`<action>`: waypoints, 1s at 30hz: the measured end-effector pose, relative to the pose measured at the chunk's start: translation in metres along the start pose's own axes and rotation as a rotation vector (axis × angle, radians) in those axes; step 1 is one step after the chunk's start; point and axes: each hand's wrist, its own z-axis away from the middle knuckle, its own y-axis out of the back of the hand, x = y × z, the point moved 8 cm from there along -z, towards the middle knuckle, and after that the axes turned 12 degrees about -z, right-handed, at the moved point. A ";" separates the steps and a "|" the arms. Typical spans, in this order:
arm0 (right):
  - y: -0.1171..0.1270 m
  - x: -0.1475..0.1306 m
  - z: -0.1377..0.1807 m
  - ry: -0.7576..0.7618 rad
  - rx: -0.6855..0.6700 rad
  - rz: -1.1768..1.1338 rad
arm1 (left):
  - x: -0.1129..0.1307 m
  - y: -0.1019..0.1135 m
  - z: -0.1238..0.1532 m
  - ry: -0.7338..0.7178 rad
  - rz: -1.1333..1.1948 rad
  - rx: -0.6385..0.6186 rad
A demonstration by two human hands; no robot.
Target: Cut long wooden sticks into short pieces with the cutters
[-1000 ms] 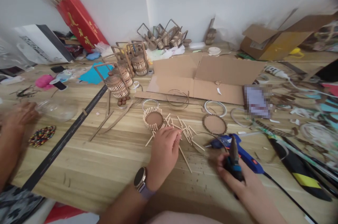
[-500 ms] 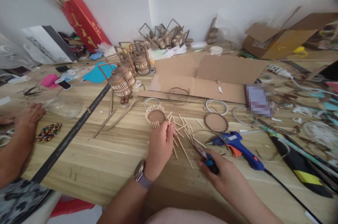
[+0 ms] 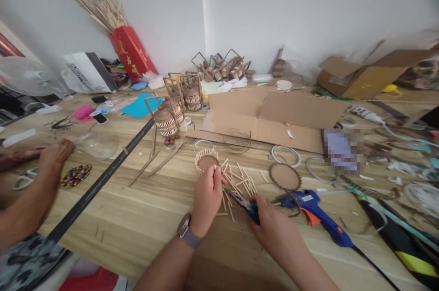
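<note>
My left hand (image 3: 207, 195), wearing a watch, is closed in a pinch beside a small round basket (image 3: 198, 158) edged with upright sticks. Whatever its fingertips hold is hidden. My right hand (image 3: 270, 222) is wrapped around dark-and-blue-handled pliers (image 3: 252, 209), whose jaws point at my left fingertips. Short pale wooden sticks (image 3: 245, 179) lie scattered in front of both hands. To their right is a round brown disc (image 3: 284, 177) with a dark braided edge. A blue glue gun (image 3: 318, 218) with an orange trigger lies to the right of my right hand.
Several handled little baskets (image 3: 167, 122) stand behind a black strip (image 3: 103, 179). Flattened cardboard (image 3: 236, 108) covers the table's back middle. At the left, a co-worker's hand (image 3: 58, 151) rests near colourful beads (image 3: 76, 176). A cardboard box (image 3: 363, 74) sits at the back right.
The pliers in my right hand have moved left, bringing their jaws close to my left fingertips. My left hand stays pinched near the basket. The camera view has shifted.
</note>
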 end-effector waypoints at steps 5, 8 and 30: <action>0.008 -0.001 0.004 0.027 -0.012 0.030 | 0.001 -0.002 0.002 -0.049 -0.015 0.033; 0.007 -0.007 0.006 0.055 -0.021 0.050 | 0.001 0.000 0.002 -0.048 -0.007 0.056; 0.012 0.004 -0.002 0.035 0.073 0.249 | 0.002 0.011 0.001 0.007 0.102 0.105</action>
